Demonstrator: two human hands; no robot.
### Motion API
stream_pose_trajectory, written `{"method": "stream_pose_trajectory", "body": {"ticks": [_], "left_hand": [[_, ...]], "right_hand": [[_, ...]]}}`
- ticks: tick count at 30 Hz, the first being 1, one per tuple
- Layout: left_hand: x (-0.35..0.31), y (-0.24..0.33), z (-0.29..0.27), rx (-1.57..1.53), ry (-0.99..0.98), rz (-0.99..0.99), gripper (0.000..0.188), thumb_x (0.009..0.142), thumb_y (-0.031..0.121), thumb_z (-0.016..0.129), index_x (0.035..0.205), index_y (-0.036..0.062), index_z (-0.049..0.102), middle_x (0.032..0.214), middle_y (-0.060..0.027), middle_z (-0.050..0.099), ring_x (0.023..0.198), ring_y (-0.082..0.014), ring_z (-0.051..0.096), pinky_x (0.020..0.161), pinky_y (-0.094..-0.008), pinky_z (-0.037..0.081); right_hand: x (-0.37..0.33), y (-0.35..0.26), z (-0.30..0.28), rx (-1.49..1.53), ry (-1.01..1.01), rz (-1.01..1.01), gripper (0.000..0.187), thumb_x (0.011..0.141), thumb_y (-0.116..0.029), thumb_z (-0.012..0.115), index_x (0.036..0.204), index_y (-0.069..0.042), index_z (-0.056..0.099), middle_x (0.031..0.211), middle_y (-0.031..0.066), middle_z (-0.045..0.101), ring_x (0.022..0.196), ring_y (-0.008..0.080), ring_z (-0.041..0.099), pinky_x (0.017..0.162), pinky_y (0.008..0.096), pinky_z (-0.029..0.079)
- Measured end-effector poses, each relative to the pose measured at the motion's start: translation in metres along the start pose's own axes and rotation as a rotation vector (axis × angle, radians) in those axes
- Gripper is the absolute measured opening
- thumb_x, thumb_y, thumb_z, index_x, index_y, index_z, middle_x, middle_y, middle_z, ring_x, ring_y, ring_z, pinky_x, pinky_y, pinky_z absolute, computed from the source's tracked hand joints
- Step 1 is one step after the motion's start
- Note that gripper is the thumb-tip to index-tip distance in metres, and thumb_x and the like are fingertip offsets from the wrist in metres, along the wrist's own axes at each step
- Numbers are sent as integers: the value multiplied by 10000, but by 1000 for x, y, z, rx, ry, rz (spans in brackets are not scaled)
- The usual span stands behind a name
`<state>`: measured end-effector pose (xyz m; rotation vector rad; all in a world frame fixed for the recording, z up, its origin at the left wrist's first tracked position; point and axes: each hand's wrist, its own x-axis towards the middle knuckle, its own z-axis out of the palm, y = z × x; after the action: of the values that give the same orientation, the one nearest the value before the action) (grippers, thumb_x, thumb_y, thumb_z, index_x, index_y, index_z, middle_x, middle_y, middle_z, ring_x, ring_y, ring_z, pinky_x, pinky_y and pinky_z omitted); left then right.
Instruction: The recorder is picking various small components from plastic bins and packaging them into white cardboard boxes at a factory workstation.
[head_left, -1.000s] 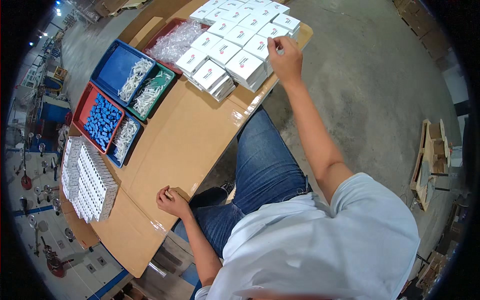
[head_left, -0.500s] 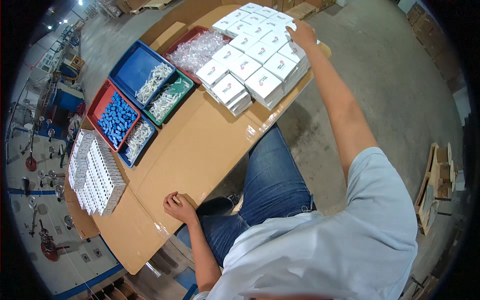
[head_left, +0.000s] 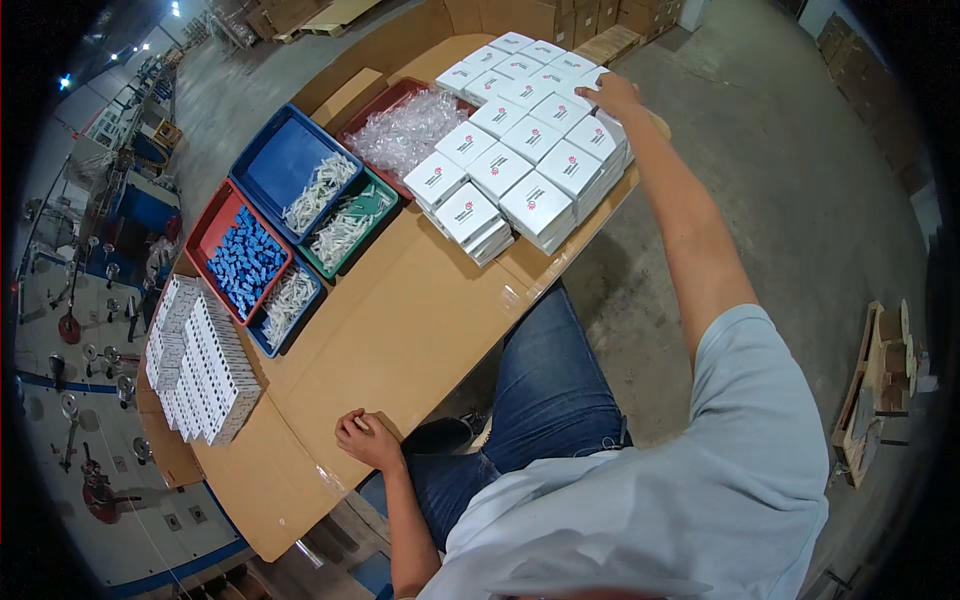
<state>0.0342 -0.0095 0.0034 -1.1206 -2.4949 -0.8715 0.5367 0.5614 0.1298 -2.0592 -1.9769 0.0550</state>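
My right hand (head_left: 614,96) reaches to the far right side of a block of stacked flat white boxes (head_left: 535,140). Its thumb and fingers are bent round the edge of a white box (head_left: 596,76) there, and part of the grip is hidden. The boxes carry small red and dark printing on top. My left hand (head_left: 368,440) rests near the cardboard tabletop's (head_left: 370,330) front edge, its fingers curled in. Whether anything is inside that curl cannot be seen.
Left of the boxes stand a red tray of clear plastic pieces (head_left: 405,130), blue (head_left: 268,150) and green (head_left: 345,235) trays with white parts, a red tray of blue parts (head_left: 240,262), and a small blue tray (head_left: 287,305). White dotted cartons (head_left: 205,370) are stacked at the left end.
The whole view has shifted, so the table and boxes appear slightly lower. My right hand stays at the same side of the stack, and my left hand remains curled by the table's front edge.
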Motion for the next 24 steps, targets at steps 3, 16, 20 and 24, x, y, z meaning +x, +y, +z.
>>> {"method": "stream_pose_trajectory", "body": {"ticks": [3, 16, 20, 24], "left_hand": [[0, 0, 1, 1, -2, -7, 80, 887, 80, 618, 946, 34, 648, 1094, -135, 598, 1079, -346, 538, 959, -475, 413], [-1, -2, 1, -18, -12, -12, 91, 900, 91, 619, 967, 37, 649, 1117, -136, 594, 1097, -343, 529, 970, -472, 408], [-1, -5, -2, -12, -7, -26, 87, 898, 86, 621, 966, 40, 649, 1117, -135, 595, 1099, -343, 529, 972, -472, 408], [-1, -2, 0, -26, -16, -20, 83, 895, 80, 622, 964, 44, 649, 1117, -132, 596, 1104, -342, 529, 971, -472, 408]], "right_hand": [[2, 1, 4, 44, 34, -6, 787, 784, -747, 689, 1137, -44, 720, 1162, 144, 725, 1149, 310, 665, 1004, 490, 454], [39, 28, 13, 528, 186, 207, 842, 629, -586, 923, 1178, -12, 644, 1139, 159, 707, 1057, 299, 679, 920, 396, 536], [33, 22, 7, 569, 214, 249, 807, 648, -576, 915, 1162, -9, 660, 1145, 159, 708, 1058, 298, 680, 914, 399, 539], [14, 27, -13, 692, 295, 179, 765, 669, -561, 908, 1138, 0, 680, 1105, 153, 723, 1022, 280, 691, 902, 385, 539]]}}
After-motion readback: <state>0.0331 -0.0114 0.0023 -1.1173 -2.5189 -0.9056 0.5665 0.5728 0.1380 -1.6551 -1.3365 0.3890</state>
